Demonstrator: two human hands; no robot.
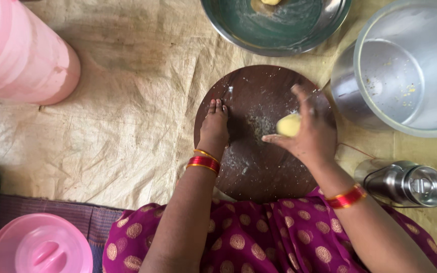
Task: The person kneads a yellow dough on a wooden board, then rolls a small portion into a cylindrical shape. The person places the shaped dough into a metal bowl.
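So we had a small pale yellow ball of dough point(289, 124) pinched in the curled fingers of our right hand point(307, 135), just right of centre frame, over the round dark wooden board point(254, 162). Our left hand point(214, 126) lay flat and empty on the board's left side. A big steel pot point(405, 71) sat upper right, a green-tinted metal plate point(279, 30) at top, and a pink plastic container point(18, 50) upper left.

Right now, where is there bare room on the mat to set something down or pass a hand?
The widest free patch is the mat between the pink container and the round wooden board. The right side is crowded: metal pot, steel plate and steel bottle ring the board, where the left hand rests and the right hand holds a dough ball.
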